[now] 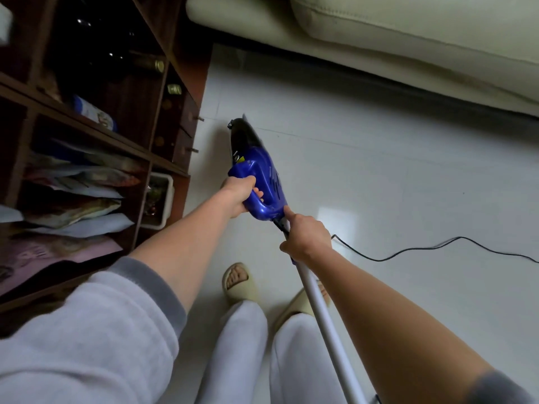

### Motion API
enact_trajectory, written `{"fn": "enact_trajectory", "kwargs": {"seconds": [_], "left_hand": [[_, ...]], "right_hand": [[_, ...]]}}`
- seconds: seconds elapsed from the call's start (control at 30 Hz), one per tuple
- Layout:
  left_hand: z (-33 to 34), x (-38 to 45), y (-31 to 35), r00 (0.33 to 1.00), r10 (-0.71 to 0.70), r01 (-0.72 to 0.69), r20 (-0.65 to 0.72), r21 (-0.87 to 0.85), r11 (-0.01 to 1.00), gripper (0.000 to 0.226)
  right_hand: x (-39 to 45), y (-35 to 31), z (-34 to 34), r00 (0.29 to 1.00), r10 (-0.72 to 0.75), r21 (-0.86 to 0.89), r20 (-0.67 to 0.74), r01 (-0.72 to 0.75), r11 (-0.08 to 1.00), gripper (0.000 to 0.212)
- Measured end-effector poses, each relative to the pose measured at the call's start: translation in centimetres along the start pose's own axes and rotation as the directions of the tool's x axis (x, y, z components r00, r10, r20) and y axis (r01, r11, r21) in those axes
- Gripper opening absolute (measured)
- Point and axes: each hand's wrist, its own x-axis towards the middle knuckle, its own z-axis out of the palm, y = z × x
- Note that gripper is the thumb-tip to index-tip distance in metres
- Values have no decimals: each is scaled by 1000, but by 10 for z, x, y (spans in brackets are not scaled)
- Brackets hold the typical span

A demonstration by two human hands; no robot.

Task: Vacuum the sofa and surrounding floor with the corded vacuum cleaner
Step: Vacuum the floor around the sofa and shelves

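The vacuum cleaner (259,173), a blue handheld body with a dark nose, sits in the middle of the view, nose aimed at the white tiled floor (379,170) beside the dark wooden shelf unit (163,118) on the left; whether the nose touches the tiles cannot be told. The left hand (237,196) is wrapped around the blue loop handle, and the right hand (304,236) grasps the top of the grey tube (323,313) that runs back from the body toward the person. The black cord (437,247) trails across the floor to the right. Two feet in pale slippers (239,282) stand near, just behind the machine. The cream sofa (408,39) lies far and to the right, well apart from the nose. As a judgement, the floor stretch by the shelf is the step in hand; nothing shows the sofa cushions being worked, and they, with the floor along the sofa's base, look left to do.
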Motion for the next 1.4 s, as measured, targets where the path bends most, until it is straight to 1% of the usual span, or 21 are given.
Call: {"fn": "enact_trajectory", "kwargs": {"seconds": [0.23, 0.33, 0.43, 0.53, 0.67, 0.8, 0.93, 1.03, 1.2, 1.3, 1.4], "left_hand": [[-28, 3, -2, 1000, -5, 5, -24, -30, 1000, 25], [-36, 4, -8, 998, -15, 12, -56, -57, 998, 19], [-42, 5, -14, 995, -31, 23, -91, -89, 996, 18], [-44, 7, -18, 993, -44, 30, -105, -132, 991, 18], [-40, 6, -15, 995, -31, 15, -99, -157, 988, 20], [-33, 1, -13, 997, -25, 11, -79, -174, 985, 16], [-22, -3, -15, 998, -25, 15, -64, -144, 989, 16], [-11, -7, -16, 998, -28, 20, -61, -128, 992, 12], [4, -10, -17, 999, -19, 13, -50, -113, 994, 10], [13, -12, -18, 999, -12, 9, -33, -82, 997, 10], [22, -14, -20, 1000, -12, 12, -15, -54, 998, 6]], "right_hand": [[-3, -27, 5, 1000, -13, -26, 24, 13, 1000, 65], [-5, -32, 3, 999, -30, -51, 42, 32, 998, 64], [-7, -35, 1, 997, -59, -101, 54, 65, 993, 65], [-8, -36, 0, 995, -92, -138, 41, 97, 986, 64], [-8, -34, -3, 995, -102, -155, 14, 103, 983, 66], [-10, -25, -6, 994, -106, -171, -18, 102, 980, 61], [-16, -15, -5, 996, -86, -158, -20, 82, 984, 57], [-18, -4, -5, 997, -75, -146, -29, 70, 987, 53], [-20, 10, -8, 997, -60, -138, -43, 54, 989, 52], [-24, 18, -7, 998, -36, -101, -55, 30, 994, 49], [-28, 26, -5, 998, -12, -73, -58, 8, 997, 50]]}}
